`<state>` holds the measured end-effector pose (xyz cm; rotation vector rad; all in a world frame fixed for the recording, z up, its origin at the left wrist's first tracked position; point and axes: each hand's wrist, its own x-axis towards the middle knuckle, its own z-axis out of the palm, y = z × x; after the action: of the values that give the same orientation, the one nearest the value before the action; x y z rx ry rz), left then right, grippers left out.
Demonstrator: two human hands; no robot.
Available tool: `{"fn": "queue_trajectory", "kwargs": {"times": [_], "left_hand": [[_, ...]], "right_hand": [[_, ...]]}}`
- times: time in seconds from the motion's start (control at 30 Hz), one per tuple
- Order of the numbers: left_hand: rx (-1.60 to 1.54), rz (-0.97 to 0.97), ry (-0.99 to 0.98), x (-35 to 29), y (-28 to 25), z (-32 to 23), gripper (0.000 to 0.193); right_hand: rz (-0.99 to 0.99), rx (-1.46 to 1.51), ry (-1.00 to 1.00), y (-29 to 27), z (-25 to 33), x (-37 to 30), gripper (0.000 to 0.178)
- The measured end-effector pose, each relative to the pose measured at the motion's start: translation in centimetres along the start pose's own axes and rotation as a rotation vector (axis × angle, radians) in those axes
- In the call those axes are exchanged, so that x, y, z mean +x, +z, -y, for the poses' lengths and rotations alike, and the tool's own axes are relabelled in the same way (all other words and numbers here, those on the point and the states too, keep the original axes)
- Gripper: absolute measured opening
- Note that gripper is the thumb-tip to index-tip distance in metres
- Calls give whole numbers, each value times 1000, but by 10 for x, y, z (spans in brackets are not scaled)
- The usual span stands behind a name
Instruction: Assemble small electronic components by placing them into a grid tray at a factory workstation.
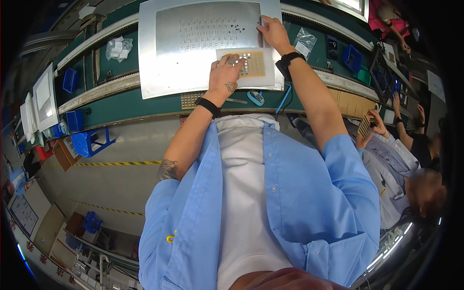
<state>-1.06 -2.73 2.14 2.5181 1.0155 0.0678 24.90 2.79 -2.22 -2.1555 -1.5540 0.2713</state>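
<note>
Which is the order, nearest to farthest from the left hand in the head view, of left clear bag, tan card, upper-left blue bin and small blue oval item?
1. Tan card, at the left hand.
2. Small blue oval item, to its right.
3. Left clear bag, to its left.
4. Upper-left blue bin, farther left.

Card (256, 63): under the left fingers (225, 59), extending to their right, on the board (157, 77). Plate (166, 34): on the board, beyond the left fingers, its right edge at the right fingers (268, 21). Chips (237, 28): on the plate, left of the right fingers. Left bag (119, 49): on the bench (123, 105), well left of the left fingers; left bin (71, 80), farther left. Right bag (304, 42): right of the right fingers; right bin (353, 58), farther right. Gadget (255, 98): on the bench, nearer the person than the left fingers, slightly right.
</note>
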Motion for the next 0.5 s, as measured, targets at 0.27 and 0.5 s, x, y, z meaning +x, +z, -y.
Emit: {"fn": "queue_trajectory", "kwargs": {"times": [0.27, 0.5], "left_hand": [[203, 136, 21, 18, -16, -16, 70], [181, 134, 18, 17, -14, -7, 73]], "right_hand": [[52, 80, -28, -2, 1, 3, 25], [39, 963, 341, -15, 16, -71, 22]]}}
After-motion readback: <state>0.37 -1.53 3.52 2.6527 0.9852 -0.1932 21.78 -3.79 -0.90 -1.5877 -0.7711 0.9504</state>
